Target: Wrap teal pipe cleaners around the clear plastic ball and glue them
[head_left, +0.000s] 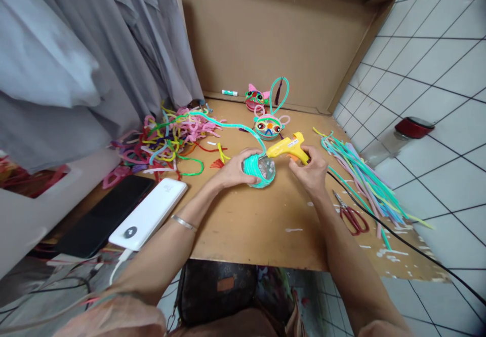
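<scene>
My left hand [241, 170] is closed around a clear cup [268, 170] lying on its side, its wall wound with turquoise pipe cleaner [251, 167]. A loose turquoise length [233, 125] runs from the winding up and left to the pile. In my right hand [312, 170] is a yellow glue gun [286, 147], fingers wrapped round its handle. Its nozzle points left, at the wound cup's edge; whether the tip touches is too small to tell. Just behind stands a decorated animal-face piece [269, 125] with pink ears and a turquoise loop.
Tangled pipe cleaners [167, 142] cover the table's left, with a white power bank [150, 213] and black phone [106, 215] in front. At right lie straight pipe cleaners [360, 175], red-handled scissors [351, 215] and the gun's black cord [402, 240]. A cardboard panel [273, 38] stands behind.
</scene>
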`<state>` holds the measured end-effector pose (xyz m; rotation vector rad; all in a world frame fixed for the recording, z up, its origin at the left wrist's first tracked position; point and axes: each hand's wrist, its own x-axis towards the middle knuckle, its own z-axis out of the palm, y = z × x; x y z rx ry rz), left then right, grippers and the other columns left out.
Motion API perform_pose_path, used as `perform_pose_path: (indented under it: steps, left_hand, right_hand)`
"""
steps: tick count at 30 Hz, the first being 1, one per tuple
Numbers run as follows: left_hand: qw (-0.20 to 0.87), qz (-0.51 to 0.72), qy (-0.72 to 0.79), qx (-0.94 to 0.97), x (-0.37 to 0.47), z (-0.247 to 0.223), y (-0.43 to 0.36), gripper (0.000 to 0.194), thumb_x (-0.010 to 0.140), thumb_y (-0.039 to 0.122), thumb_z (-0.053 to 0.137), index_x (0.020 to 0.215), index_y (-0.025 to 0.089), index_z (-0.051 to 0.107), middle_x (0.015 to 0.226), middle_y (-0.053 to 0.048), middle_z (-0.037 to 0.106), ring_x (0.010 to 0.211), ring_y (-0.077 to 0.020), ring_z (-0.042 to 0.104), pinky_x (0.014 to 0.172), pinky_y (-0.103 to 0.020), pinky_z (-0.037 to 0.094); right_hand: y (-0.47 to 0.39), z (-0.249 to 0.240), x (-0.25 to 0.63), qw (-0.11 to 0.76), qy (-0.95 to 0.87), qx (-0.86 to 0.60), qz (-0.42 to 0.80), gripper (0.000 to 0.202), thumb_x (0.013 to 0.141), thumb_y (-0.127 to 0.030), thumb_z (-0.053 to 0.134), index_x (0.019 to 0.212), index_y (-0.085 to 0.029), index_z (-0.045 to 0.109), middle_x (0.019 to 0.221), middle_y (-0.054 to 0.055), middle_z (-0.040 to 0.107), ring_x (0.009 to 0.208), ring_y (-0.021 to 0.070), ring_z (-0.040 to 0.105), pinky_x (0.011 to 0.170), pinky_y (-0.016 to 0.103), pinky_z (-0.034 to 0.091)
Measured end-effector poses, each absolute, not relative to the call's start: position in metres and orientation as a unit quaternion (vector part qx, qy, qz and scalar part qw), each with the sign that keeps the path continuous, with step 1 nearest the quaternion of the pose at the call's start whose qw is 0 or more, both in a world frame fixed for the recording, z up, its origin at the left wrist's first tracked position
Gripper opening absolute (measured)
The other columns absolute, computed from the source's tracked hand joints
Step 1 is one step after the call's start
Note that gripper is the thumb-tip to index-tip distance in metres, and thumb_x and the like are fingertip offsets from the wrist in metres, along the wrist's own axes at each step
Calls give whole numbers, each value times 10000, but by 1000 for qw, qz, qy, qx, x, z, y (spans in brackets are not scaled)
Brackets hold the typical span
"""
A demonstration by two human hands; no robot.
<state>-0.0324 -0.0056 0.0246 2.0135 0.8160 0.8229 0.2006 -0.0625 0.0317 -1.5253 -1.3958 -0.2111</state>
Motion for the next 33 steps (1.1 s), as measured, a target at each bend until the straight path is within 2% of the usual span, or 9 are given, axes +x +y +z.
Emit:
perform_pose_path:
  steps: [5,12,16,19,23,29,33]
  left_hand:
    - [394,323,321,798,-33,25,-7,841,544,346,777,1341,171,575,1416,-80,568,1275,-306,560,1135,-409,426]
    - [408,322,313,795,-34,26,-6,840,540,385,797,1330,192,590,1410,-67,574,1267,-309,565,1122,-415,436]
    - [411,326,315,791,-34,25,-6,842,543,413,789,1327,181,586,1405,-74,576,1251,-303,576,1105,-396,456]
    - [414,328,327,783,-34,25,-6,863,541,438,787,1332,167,574,1391,-82,586,1241,-303,580,1097,-398,464]
    - [415,333,340,776,-34,25,-7,889,539,458,788,1345,162,563,1394,-83,584,1222,-297,588,1084,-391,474]
    - [411,333,337,779,-34,25,-7,876,547,437,792,1348,162,565,1396,-85,589,1205,-292,597,1070,-392,484]
    - [371,333,339,798,-33,22,-6,838,573,437,779,1335,157,569,1369,-93,598,1197,-285,606,1054,-379,496]
  right_hand:
    - [-61,29,202,512,-573,-634,-82,325,692,-399,617,956,-213,655,956,88,737,817,249,675,771,393,546]
    - [-56,26,208,500,-598,-623,-61,351,640,-377,637,948,-213,673,951,77,750,823,258,677,820,423,524]
    - [-50,19,216,516,-583,-627,-19,385,659,-417,637,973,-202,694,927,65,744,778,225,649,751,370,521]
    - [-43,12,227,525,-532,-663,-25,373,655,-465,651,896,-185,707,859,64,716,724,203,600,709,347,506]
    - [-40,0,240,454,-468,-755,-68,391,669,-520,647,834,-175,727,757,69,658,677,218,561,675,367,480]
    - [-46,-9,241,348,-456,-814,-92,442,789,-491,614,1005,-127,741,882,138,657,768,265,627,683,366,473]
    - [-48,-8,238,275,-470,-834,-89,420,847,-448,599,1056,-109,730,982,181,658,859,296,658,756,391,480]
